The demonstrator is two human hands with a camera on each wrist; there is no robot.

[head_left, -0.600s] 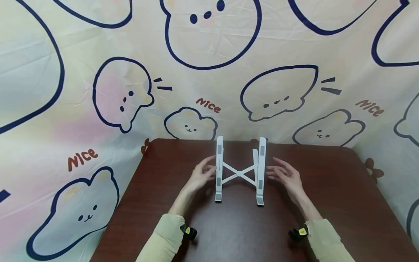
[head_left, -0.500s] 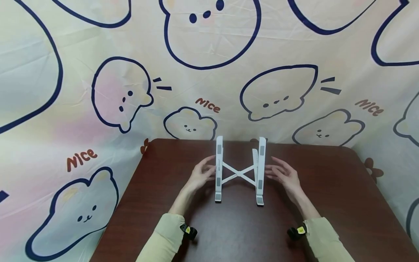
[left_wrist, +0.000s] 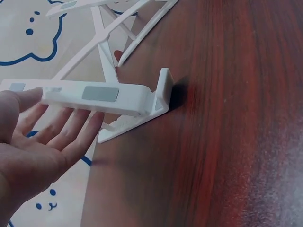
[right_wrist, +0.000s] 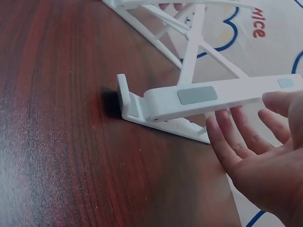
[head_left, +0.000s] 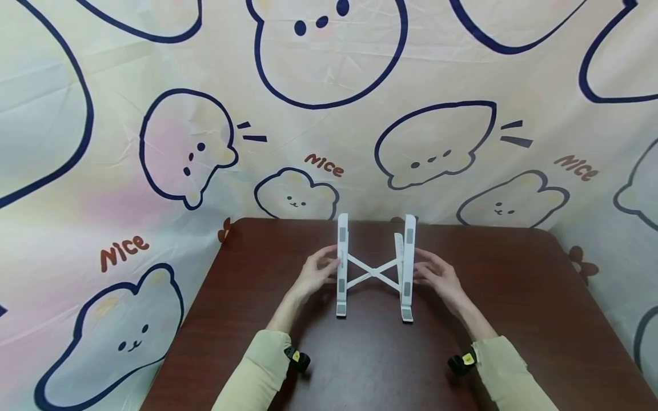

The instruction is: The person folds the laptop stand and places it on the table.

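Observation:
A white folding laptop stand (head_left: 374, 272) stands on the table, its two rails joined by crossed bars, with grey pads along the rails. My left hand (head_left: 313, 275) is at the outer side of the left rail. In the left wrist view its thumb lies against the rail (left_wrist: 71, 92) and the fingers reach under it, their tips partly hidden. On the other side, my right hand (head_left: 441, 278) holds the right rail (right_wrist: 236, 97) much the same way, thumb at its face and fingers at its lower edge. Both lower ends have upturned lips.
The dark brown wooden table (head_left: 360, 365) extends around the stand. Behind it hangs a pale cloth (head_left: 319, 68) with blue-outlined cartoon bears. A small black wrist camera (head_left: 298, 359) is on the left wrist and another camera (head_left: 461, 363) on the right.
My right hand has moved left, closing the small gap to the right rail. My left hand stays at the left rail. The head view has shifted slightly.

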